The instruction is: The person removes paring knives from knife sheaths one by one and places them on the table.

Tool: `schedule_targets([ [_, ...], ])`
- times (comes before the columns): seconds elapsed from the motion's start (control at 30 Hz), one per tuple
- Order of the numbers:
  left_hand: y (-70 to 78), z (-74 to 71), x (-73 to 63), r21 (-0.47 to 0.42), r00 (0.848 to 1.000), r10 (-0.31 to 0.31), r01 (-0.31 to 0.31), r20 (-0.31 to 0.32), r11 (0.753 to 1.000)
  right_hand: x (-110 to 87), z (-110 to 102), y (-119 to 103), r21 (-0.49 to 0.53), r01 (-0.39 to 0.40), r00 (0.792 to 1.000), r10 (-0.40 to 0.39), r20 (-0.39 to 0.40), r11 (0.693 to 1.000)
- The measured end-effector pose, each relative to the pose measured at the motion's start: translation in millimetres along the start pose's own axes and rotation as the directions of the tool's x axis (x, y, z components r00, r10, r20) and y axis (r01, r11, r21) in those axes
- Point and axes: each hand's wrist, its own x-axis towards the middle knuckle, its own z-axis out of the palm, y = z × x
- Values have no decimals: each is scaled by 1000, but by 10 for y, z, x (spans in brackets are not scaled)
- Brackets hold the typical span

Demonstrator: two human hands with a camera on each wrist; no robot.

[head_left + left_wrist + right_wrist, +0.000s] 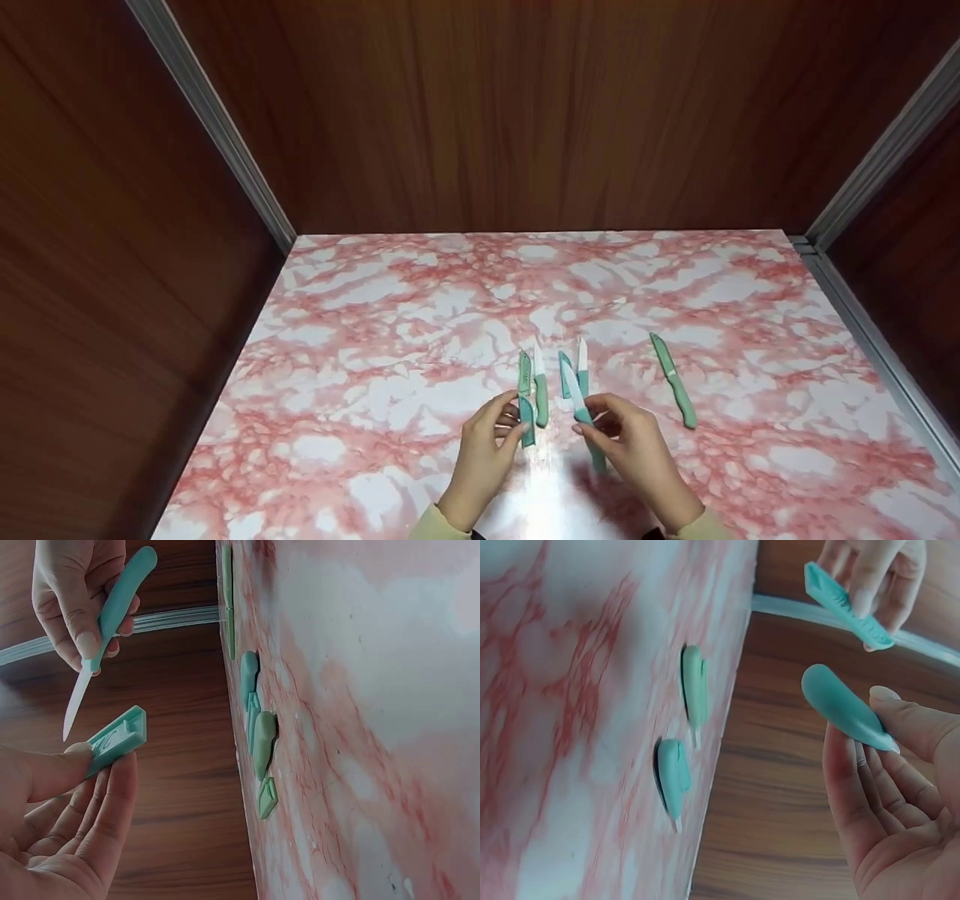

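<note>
My left hand (484,442) pinches a teal blade sheath (118,741) between thumb and fingers, its open end showing in the left wrist view. My right hand (630,442) holds a teal-handled paring knife (116,611) by the handle near the blade; its bare white blade (572,382) points away from me in the head view. Both hands are raised over the table, sheath and knife apart. Just beyond the hands lie a green sheath (524,371), a green-handled knife (541,397) with its blade bare, a second teal sheath (564,375) and a second teal-handled knife (583,367).
A green knife (681,397) with its blade in a green sheath (660,351) lies apart on the right. All lie on a red-and-white marbled table (360,390). Brown wood panels (480,112) with metal corner strips (225,127) enclose the back and sides.
</note>
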Motion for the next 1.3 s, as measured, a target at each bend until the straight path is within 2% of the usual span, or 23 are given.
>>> schedule_targets([
  [0.37,-62,-33,35,-53,999,-35,34,-9,998,85,90,-5,117,-58,998,57,10,991],
  [0.57,-103,-59,37,-76,998,-67,66,-11,995,117,145,13,123,-70,997,67,32,990],
  [0.8,-128,-124,59,-86,992,-123,121,-27,989,173,232,57,199,-165,985,150,88,966],
  [0.97,-173,-179,75,-104,989,-140,134,-52,986,219,314,64,205,-184,981,166,101,961],
  [1.03,-106,-222,75,-113,988,-147,140,-52,984,237,359,72,213,-184,981,166,102,960],
  [1.2,-157,-280,84,-98,985,-166,160,-48,982,271,460,71,219,-193,980,177,92,956],
  [1.3,-286,-291,91,-76,986,-159,155,-47,985,285,497,63,211,-210,976,192,99,955],
])
